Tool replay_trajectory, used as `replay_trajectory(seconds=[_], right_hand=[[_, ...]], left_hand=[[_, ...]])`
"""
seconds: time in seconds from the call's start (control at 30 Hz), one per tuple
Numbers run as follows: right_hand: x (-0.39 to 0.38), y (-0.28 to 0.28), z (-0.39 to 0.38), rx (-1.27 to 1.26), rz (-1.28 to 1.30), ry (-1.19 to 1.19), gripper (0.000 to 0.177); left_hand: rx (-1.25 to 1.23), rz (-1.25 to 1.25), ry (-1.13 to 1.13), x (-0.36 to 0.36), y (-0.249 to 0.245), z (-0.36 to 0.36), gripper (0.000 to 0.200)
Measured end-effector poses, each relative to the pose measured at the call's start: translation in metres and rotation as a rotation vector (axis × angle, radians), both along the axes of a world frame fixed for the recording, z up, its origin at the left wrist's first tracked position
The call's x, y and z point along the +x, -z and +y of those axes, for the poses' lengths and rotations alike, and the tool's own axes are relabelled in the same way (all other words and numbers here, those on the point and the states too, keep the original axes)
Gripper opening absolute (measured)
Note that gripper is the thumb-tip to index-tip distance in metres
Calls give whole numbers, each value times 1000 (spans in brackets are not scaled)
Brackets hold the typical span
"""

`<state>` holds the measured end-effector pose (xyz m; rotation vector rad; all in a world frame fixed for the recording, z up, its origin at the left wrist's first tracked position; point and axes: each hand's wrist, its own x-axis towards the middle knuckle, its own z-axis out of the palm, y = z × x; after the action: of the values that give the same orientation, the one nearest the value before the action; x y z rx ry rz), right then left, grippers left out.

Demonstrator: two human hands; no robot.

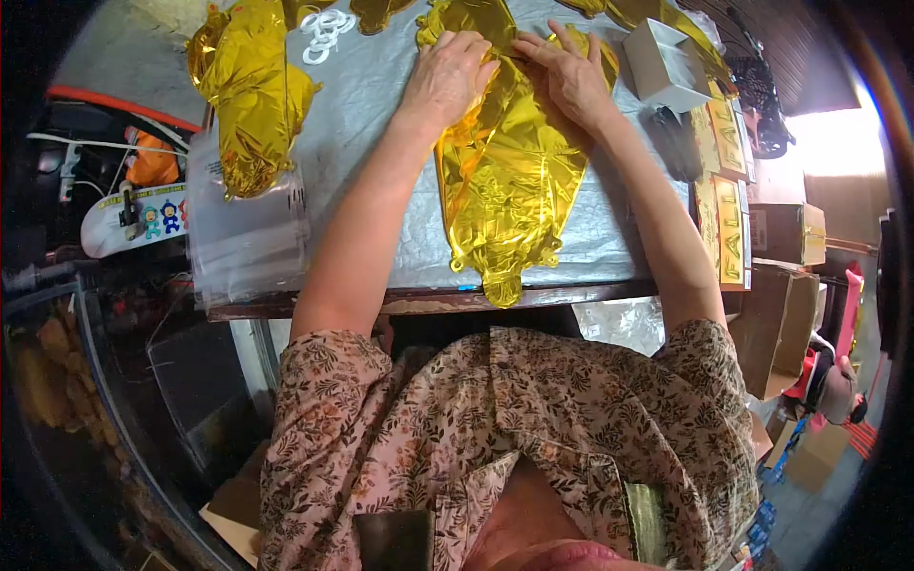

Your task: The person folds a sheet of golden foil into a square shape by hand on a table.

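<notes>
A shiny gold foil balloon (519, 181) lies flat and creased on the silver-grey covered table (367, 205), its narrow tail reaching over the near edge. My left hand (450, 76) rests on its upper left part, palm down, fingers partly bent and apart. On the upper right part lies my right hand (568, 76), with its fingers spread. Between the hands the foil is wrinkled. Another gold foil balloon (252, 95) lies at the table's left side. White rings (327, 30) sit between that balloon and my left hand.
A white open box (666, 65) stands at the back right, near a black object (674, 143) and printed packages (728, 143). Clear plastic sleeves (246, 228) lie at the left edge. Cardboard boxes (773, 324) stand right of the table, a skateboard (143, 221) at the left.
</notes>
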<state>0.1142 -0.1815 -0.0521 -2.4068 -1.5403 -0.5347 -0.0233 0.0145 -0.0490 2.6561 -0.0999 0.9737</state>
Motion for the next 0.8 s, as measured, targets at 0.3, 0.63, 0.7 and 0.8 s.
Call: replay_trajectory(seconds=[0.3, 0.63, 0.7, 0.8], right_hand=[[-2, -1, 4, -69, -80, 11, 44], [-4, -6, 4, -74, 18, 8, 49], [-4, -5, 3, -68, 37, -1, 52], [-14, -22, -5, 50, 33, -48, 47]], left_hand=[[-1, 4, -4, -1, -5, 0, 25], [-13, 135, -21, -5, -7, -11, 32], [-15, 120, -27, -6, -5, -10, 32], [-21, 77, -12, -4, -1, -9, 32]])
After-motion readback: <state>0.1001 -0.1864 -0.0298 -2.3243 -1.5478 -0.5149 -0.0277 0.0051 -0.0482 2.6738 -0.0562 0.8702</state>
